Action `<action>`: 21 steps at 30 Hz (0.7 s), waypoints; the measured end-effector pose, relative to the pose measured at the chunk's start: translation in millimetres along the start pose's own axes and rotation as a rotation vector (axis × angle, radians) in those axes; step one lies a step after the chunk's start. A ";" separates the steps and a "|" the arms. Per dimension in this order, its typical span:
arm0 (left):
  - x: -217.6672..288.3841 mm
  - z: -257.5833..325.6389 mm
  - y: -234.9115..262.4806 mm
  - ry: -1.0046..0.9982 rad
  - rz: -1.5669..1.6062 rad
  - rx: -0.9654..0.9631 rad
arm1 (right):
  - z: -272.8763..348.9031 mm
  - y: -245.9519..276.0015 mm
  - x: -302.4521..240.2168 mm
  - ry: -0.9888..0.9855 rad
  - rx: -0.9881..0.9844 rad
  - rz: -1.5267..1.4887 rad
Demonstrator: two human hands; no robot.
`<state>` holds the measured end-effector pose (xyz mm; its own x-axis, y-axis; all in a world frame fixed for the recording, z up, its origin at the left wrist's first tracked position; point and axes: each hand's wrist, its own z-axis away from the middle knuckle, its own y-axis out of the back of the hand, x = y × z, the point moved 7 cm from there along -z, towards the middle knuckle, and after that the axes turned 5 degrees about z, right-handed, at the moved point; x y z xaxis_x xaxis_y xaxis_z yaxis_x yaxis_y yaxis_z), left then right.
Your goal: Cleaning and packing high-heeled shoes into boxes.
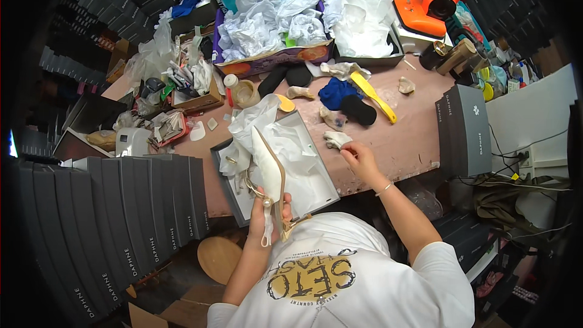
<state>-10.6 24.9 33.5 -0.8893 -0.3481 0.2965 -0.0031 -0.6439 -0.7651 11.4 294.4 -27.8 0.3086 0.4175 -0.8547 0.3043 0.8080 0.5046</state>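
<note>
My left hand is closed around a white pointed-toe shoe with a pearl and a thin strap, its toe pointing away from me. Under the shoe lies an open grey shoebox lined with white tissue paper. To the right of the box, the fingers of my right hand pinch a crumpled off-white cloth lying on the table. Just beyond that cloth are a stained rag, a black pad and a blue cloth.
Stacked dark shoeboxes line the left side; another box stands at the right table edge. A yellow-handled brush, a bottle and a jar lie beyond my hands. Behind are paper-filled boxes and an orange device.
</note>
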 end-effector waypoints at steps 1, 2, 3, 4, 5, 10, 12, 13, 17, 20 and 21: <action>-4.6 1.4 2.0 0.008 0.012 0.013 | -15.5 -2.0 1.5 0.048 0.006 0.079; -8.3 3.0 3.6 0.015 0.022 0.028 | -30.1 -5.7 -0.5 0.097 0.014 0.154; -11.6 5.0 3.3 -0.009 0.035 0.055 | -42.6 -12.2 -2.6 0.150 0.020 0.228; -15.4 3.8 0.6 -0.008 0.063 0.073 | -53.7 -21.4 1.7 0.143 -0.001 0.354; -19.0 4.6 -1.2 -0.012 0.092 0.098 | -63.4 -35.2 5.9 0.141 -0.027 0.474; -18.7 -1.0 -8.5 -0.071 0.146 0.126 | -75.1 -80.1 40.0 0.301 -0.025 0.823; -12.5 -3.6 -16.0 -0.085 0.238 0.060 | -73.7 -76.6 40.6 0.335 -0.055 0.803; -10.0 -4.0 -17.9 -0.110 0.264 0.025 | -71.0 -69.0 41.5 0.336 -0.022 0.724; 2.0 -7.1 -18.4 -0.231 0.306 -0.030 | -61.0 -47.7 35.0 -0.097 -0.357 -0.215; 4.6 -12.4 -17.5 -0.243 0.348 -0.060 | -37.4 -40.4 -18.7 -0.230 -0.452 -0.612; 6.4 -13.2 -17.1 -0.230 0.354 -0.089 | -32.8 -43.4 -40.0 -0.306 -0.496 -0.765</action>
<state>-22.4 42.7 41.0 -0.7172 -0.6866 0.1191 0.2356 -0.3997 -0.8858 -43.8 256.3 -19.5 0.4277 -0.3658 -0.8266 0.1272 0.9297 -0.3457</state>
